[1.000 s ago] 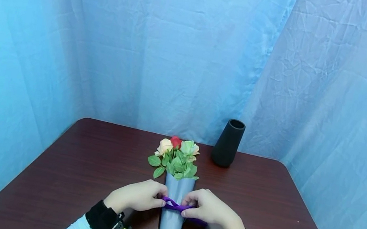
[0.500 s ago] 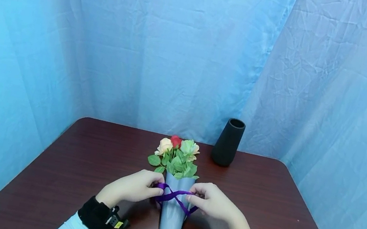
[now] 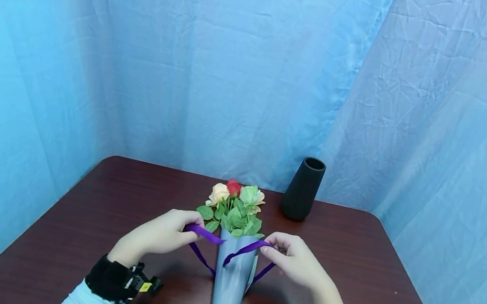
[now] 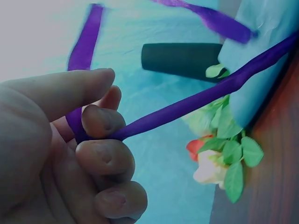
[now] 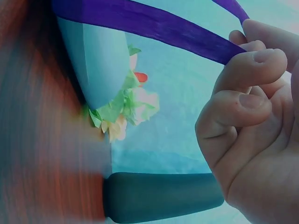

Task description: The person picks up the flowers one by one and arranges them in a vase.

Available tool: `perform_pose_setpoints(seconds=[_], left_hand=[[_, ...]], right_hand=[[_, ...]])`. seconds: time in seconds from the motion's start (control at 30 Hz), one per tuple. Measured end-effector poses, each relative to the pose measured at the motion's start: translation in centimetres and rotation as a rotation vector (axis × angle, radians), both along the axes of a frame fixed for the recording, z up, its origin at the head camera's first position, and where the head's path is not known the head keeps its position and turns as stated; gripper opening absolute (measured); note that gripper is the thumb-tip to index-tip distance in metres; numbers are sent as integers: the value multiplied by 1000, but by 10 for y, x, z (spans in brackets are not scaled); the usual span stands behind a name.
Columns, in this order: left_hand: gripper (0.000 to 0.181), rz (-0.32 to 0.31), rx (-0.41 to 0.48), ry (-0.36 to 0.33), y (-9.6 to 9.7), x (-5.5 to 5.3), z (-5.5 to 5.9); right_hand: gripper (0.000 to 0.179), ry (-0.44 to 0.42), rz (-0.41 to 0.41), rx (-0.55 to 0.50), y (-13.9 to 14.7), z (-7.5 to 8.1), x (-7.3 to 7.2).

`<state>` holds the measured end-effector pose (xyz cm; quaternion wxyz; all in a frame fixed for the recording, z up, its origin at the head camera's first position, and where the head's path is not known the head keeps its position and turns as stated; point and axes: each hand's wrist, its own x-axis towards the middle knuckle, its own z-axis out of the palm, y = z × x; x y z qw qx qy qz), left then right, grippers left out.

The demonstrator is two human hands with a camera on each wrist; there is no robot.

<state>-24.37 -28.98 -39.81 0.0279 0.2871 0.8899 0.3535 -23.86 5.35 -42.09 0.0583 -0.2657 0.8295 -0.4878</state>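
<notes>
A bouquet of artificial-looking roses (image 3: 238,215), cream, red and pale green, lies in grey-blue wrapping paper (image 3: 227,298). A purple ribbon (image 3: 249,249) comes out from both sides of the wrap, and its part beneath is hidden. My left hand (image 3: 161,233) grips one length of ribbon (image 4: 180,109), which runs taut from the curled fingers to the wrap. Right of the bouquet, my right hand (image 3: 298,261) pinches the other length of ribbon (image 5: 159,25). Both free ends hang loose over the front of the paper, apart from each other.
A black tapered vase (image 3: 302,193) stands at the back of the dark wooden table (image 3: 143,184), right of the flowers. Light blue curtains (image 3: 238,66) enclose the table's back and sides.
Both hands have moved apart and away from my body, drawing the ribbon outward. Its crossing over the wrap has come undone, and the two ends have separated. Bouquet and vase stay put.
</notes>
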Motion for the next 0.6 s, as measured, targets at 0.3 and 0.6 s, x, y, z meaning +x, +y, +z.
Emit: perform_pose_setpoints(seconds=[0.3, 0.6], left_hand=[[9, 87, 35, -8, -23, -2, 8], [12, 169, 46, 49, -44, -3, 15]], right_hand=[[10, 28, -56, -48, 14, 4, 0], [12, 37, -103, -120, 28, 9, -2]])
